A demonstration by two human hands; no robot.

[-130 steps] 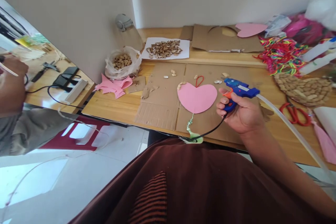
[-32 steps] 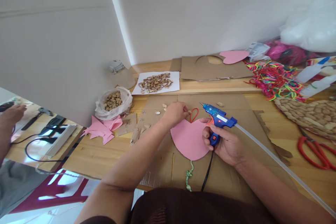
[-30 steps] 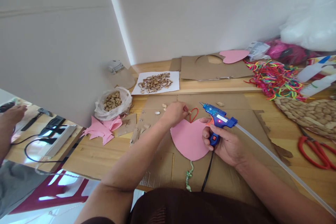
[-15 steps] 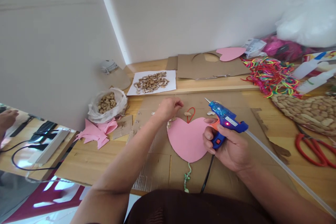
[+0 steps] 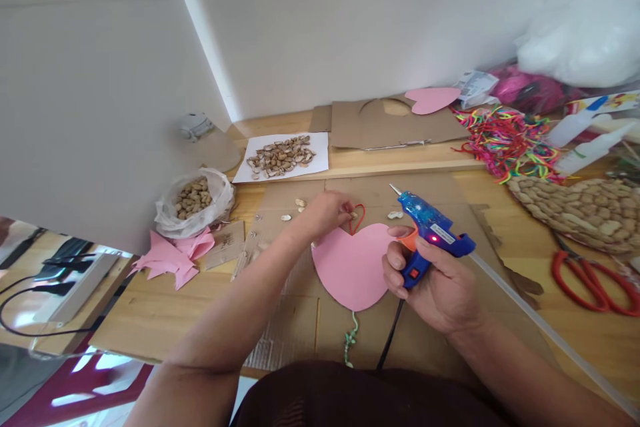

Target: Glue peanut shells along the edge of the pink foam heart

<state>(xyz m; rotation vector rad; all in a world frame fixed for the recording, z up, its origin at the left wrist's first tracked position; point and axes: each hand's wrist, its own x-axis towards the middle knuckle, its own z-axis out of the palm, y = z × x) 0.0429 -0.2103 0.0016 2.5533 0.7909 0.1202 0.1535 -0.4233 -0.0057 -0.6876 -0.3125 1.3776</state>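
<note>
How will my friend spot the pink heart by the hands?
Find the wooden table, then the brown cardboard at its front. The near pink heart lies there, just left of the blue glue gun. Unlike the back pink heart, it has a red loop above and green string below.

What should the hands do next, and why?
Perhaps the left hand should lift the peanut piece by the red loop, ready for gluing: it is right at that piece, and the right hand holds the glue gun, red light lit, near the pink heart.
</note>
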